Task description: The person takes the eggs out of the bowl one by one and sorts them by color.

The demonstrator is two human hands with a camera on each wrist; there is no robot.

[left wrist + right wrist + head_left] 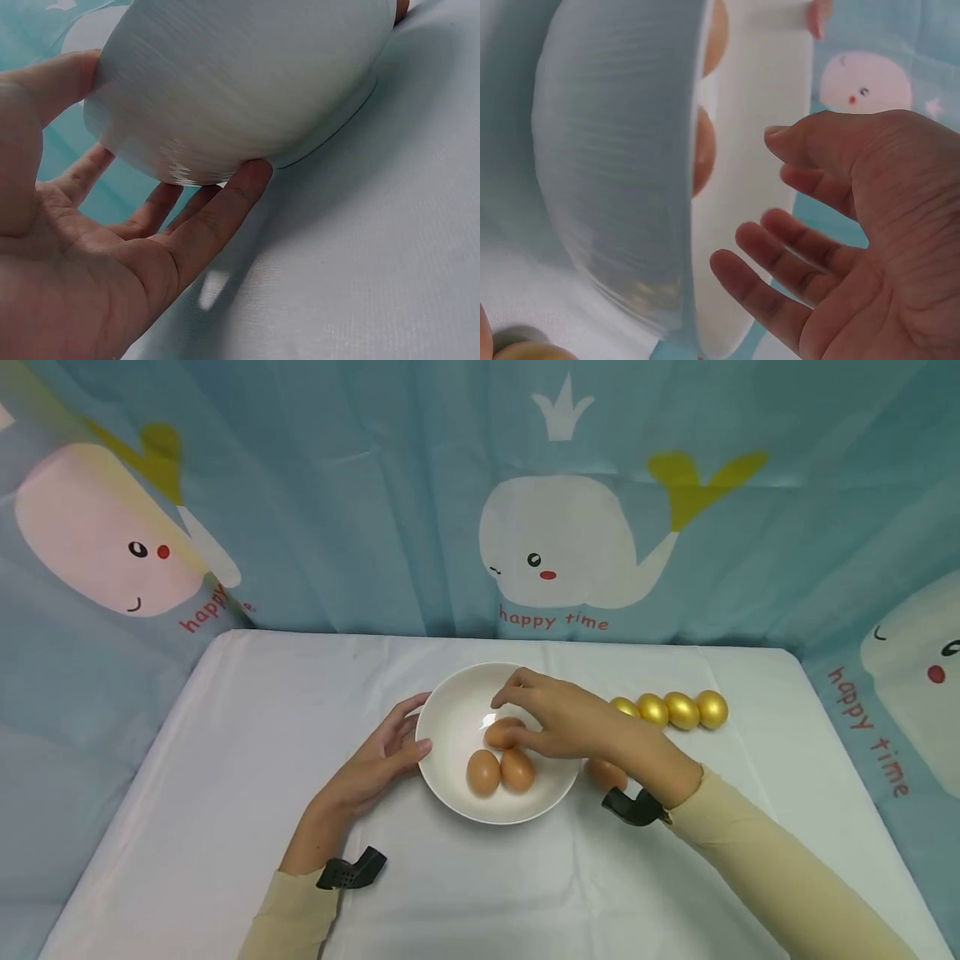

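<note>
A white bowl (453, 714) stands on the table with three brown eggs (483, 772) grouped in its lower middle. My left hand (375, 768) holds the bowl's left side, thumb at the rim and fingers against the outer wall (247, 82). Over the bowl's right half hovers my right hand (558, 714), its fingers loosely curved and apart. Nothing lies between those fingers in the right wrist view, where the hand (840, 217) is inside the rim, clear of the eggs (704, 154). Another brown egg (604, 775) is on the table, partly hidden under my right forearm.
Several golden eggs (682, 711) form a row right of the bowl, the nearest partly covered by my right arm. A white cloth covers the table (247, 735). Behind it hangs a blue curtain (375, 527) with whale prints.
</note>
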